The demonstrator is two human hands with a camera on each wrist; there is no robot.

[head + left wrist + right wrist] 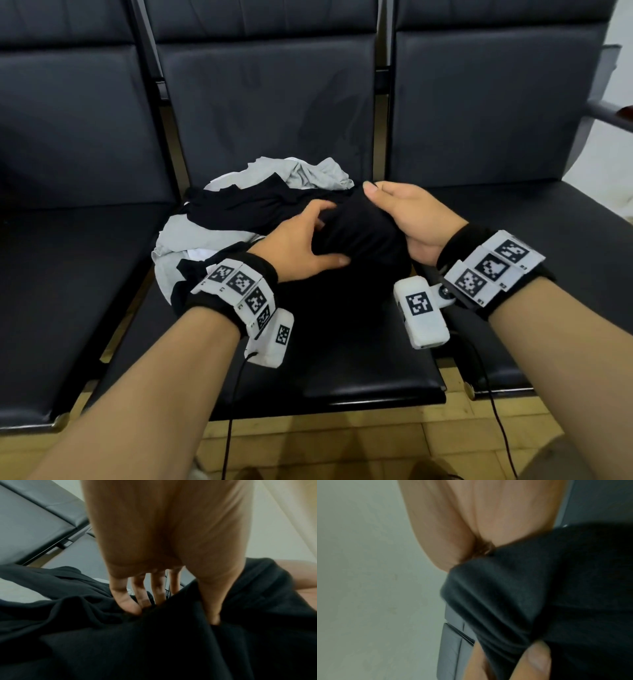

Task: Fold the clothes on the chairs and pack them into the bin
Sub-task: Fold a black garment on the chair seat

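A black garment [359,240] is bunched over the middle chair seat [359,377], and both hands hold it. My left hand [325,236] curls round its left side, thumb in front. In the left wrist view the fingers [123,599] dig into the black cloth [137,642]. My right hand [387,205] grips the bundle's right side. In the right wrist view the thumb [537,658] pinches a fold of the cloth [539,588]. A grey garment [308,173] and more black cloth [239,209] lie crumpled behind and to the left. No bin is in view.
Black padded seats flank the middle one, on the left [68,291] and on the right [565,257]. Backrests [274,102] rise behind. A metal armrest [609,114] juts in at far right. The floor below [325,442] is wooden, and cables [229,428] hang from the wrist cameras.
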